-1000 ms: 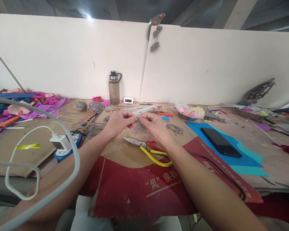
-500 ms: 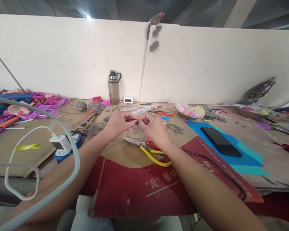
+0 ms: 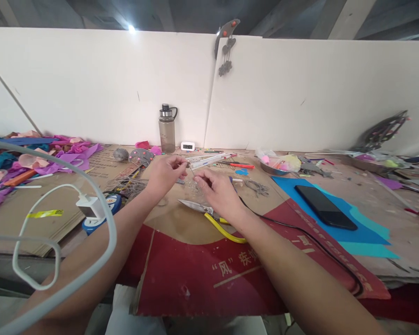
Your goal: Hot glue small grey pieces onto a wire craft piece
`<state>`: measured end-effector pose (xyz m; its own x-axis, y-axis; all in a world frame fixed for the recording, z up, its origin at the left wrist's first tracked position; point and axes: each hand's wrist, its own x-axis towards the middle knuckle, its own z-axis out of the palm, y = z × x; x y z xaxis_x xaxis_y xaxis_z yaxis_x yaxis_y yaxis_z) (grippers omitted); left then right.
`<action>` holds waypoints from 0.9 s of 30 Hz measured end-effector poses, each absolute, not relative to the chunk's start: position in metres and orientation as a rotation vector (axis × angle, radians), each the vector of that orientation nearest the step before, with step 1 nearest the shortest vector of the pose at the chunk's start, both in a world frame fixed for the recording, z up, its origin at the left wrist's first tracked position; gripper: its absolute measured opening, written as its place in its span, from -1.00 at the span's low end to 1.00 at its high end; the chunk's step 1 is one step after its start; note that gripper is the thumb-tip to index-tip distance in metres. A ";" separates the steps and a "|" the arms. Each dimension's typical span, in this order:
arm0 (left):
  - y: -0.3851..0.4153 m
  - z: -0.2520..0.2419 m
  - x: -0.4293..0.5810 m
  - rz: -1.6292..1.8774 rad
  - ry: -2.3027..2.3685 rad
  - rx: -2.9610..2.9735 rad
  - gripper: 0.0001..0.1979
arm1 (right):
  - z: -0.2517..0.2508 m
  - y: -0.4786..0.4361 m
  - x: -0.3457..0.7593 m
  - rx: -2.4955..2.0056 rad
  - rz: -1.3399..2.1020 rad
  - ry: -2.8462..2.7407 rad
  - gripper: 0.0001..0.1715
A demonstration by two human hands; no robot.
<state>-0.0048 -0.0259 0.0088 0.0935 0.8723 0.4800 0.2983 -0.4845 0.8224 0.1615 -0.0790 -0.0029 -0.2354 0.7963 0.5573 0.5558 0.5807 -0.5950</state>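
My left hand is closed in a pinch above the cardboard, thumb against fingers. Close beside it, my right hand is pinched too. A thin grey strand spans the small gap between the fingertips; whether it is thread or wire I cannot make out. Under the right wrist lie scissors with yellow handles, blades pointing left, partly hidden by the arm. A loose coil of grey cord rests right of the right hand, and a tangle of similar cord lies left of the left hand.
Cardboard covers the table front. A phone lies on blue sheets at right. A white cable loops across the near left by a charger. Behind stand a bottle, a small clock and a bowl.
My hands have drawn slightly apart, and the thin strand now shows between them. The right hand has turned and shifted a little downward. The red handle beside the scissors is now hidden.
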 end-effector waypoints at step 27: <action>-0.013 0.007 -0.010 1.427 0.664 1.161 -0.82 | -0.004 -0.055 0.202 -1.490 -0.001 -1.757 -0.86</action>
